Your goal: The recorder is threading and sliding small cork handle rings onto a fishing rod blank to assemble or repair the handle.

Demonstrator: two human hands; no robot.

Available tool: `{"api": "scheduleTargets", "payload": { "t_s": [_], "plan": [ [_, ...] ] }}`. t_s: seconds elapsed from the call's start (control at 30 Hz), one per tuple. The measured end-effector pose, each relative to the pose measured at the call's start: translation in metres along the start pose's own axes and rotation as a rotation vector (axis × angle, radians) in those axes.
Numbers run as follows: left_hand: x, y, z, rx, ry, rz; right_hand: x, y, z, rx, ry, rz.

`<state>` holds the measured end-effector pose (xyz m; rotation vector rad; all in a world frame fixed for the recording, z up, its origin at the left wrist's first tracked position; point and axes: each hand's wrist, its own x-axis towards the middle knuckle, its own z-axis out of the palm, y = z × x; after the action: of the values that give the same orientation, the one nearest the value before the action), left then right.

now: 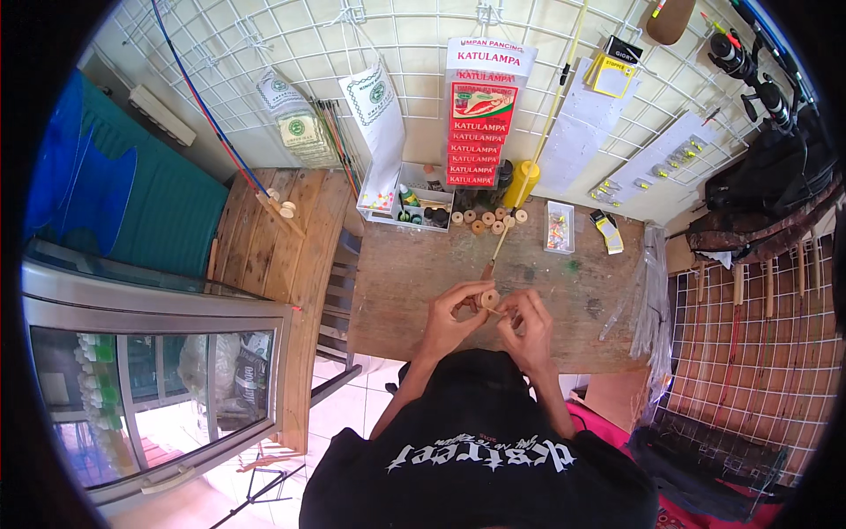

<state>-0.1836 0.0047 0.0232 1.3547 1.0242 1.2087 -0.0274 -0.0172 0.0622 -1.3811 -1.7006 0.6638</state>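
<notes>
Over the near part of the wooden table [414,291], my left hand [454,310] holds a small pale wooden spool [490,299] between thumb and fingertips. My right hand [527,324] is close beside it, fingers pinched at a thin stick or line by the spool; what it grips is too small to tell. A long thin yellow rod [538,145] runs from the spool up toward the wall grid.
A row of similar wooden spools [485,219] lies at the table's back, next to a white tray of small bottles [414,207], a yellow bottle [522,182] and a clear box [558,227]. Packets hang on the wire wall grid. A glass cabinet [159,388] stands left; clear plastic wrappers [652,291] lie right.
</notes>
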Motion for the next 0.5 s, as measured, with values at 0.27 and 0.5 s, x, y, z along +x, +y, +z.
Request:
{"api": "scheduleTargets", "payload": {
  "t_s": [0.27, 0.5],
  "plan": [
    [-0.003, -0.004, -0.005, -0.520, 0.012, -0.224, -0.003, 0.018, -0.011, 0.017, -0.031, 0.086],
    [-0.006, -0.023, -0.011, -0.693, -0.119, -0.195, -0.002, 0.035, -0.003, 0.251, 0.022, 0.354]
  ]
}}
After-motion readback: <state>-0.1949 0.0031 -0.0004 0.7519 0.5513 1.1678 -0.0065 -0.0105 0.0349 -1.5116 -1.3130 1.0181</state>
